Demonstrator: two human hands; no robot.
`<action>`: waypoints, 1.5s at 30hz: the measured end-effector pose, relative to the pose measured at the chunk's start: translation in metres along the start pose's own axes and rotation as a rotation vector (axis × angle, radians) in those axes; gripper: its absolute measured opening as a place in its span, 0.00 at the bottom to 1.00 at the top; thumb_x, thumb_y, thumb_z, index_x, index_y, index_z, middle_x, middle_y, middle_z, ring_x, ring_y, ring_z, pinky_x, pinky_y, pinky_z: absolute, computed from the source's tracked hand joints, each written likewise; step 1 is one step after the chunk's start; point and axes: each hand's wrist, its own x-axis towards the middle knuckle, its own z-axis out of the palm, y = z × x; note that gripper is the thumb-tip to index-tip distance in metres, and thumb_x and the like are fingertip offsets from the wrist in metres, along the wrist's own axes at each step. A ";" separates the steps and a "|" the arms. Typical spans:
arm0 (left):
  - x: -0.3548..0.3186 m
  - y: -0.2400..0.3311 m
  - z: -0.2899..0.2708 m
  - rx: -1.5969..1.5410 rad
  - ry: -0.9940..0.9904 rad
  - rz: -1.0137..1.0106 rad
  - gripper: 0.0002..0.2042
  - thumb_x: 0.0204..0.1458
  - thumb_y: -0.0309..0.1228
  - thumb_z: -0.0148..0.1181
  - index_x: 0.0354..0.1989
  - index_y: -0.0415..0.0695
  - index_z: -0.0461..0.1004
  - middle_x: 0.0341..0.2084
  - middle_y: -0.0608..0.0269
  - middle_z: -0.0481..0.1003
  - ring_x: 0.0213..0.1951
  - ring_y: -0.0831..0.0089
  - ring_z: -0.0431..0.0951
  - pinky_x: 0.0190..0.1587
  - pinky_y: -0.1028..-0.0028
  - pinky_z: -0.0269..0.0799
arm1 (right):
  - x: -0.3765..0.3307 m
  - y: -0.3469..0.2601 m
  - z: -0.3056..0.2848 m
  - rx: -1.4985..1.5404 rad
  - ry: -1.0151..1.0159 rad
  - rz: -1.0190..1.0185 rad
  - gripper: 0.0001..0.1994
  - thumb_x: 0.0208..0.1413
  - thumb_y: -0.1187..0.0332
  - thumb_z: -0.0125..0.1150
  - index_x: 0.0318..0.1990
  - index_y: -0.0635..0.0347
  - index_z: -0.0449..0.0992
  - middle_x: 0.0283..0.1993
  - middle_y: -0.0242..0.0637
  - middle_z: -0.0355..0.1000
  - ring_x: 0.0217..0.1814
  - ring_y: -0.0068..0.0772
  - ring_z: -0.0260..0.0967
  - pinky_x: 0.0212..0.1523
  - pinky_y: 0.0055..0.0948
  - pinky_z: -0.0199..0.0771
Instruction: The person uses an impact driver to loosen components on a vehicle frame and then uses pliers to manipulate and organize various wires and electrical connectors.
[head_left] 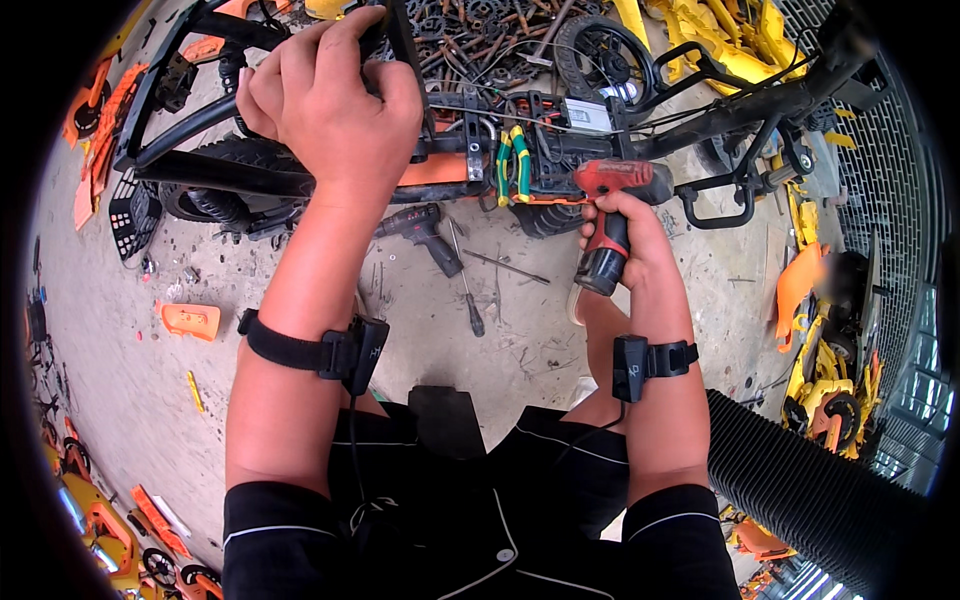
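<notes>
Red drill (612, 205) in right hand (632, 240); left hand (325, 95) grips black frame (200, 110).

We wear a black shirt (480, 520) with thin white piping and a button at six o'clock, short sleeves, and black strapped sensors on both wrists, cabled.

Ahead of the right hand's (625, 225) fingers, green-handled pliers (512, 162) and tangled wires (470, 110) crowd the black frame (740, 110). Below both hands, bare floor (530, 330) lies open, broken only by a second drill (425, 235) and a screwdriver (468, 290).
</notes>
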 end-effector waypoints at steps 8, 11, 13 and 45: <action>0.000 0.000 0.000 -0.003 0.000 0.001 0.19 0.41 0.29 0.60 0.44 0.58 0.83 0.40 0.73 0.77 0.50 0.67 0.69 0.64 0.61 0.48 | 0.005 -0.004 -0.005 0.005 -0.020 -0.021 0.11 0.52 0.69 0.62 0.41 0.64 0.73 0.31 0.39 0.74 0.29 0.35 0.74 0.33 0.40 0.79; 0.000 -0.001 0.001 -0.003 0.000 -0.003 0.19 0.41 0.29 0.60 0.44 0.58 0.83 0.40 0.73 0.77 0.50 0.67 0.69 0.64 0.61 0.48 | 0.007 -0.002 -0.009 0.026 -0.014 -0.016 0.10 0.52 0.68 0.63 0.40 0.63 0.74 0.32 0.39 0.74 0.30 0.35 0.74 0.33 0.40 0.79; -0.001 -0.002 0.002 0.012 0.004 0.000 0.19 0.41 0.29 0.60 0.44 0.58 0.83 0.40 0.73 0.77 0.50 0.68 0.69 0.64 0.61 0.48 | 0.005 -0.002 -0.008 0.029 -0.015 -0.026 0.11 0.53 0.69 0.62 0.42 0.63 0.73 0.32 0.39 0.74 0.29 0.35 0.73 0.32 0.40 0.79; -0.159 0.112 0.012 -0.560 -1.613 -1.324 0.33 0.62 0.58 0.52 0.49 0.33 0.77 0.34 0.57 0.79 0.34 0.73 0.79 0.35 0.74 0.75 | -0.022 0.102 0.011 -1.890 0.169 -0.778 0.34 0.49 0.69 0.62 0.66 0.69 0.65 0.34 0.39 0.76 0.31 0.35 0.79 0.31 0.33 0.78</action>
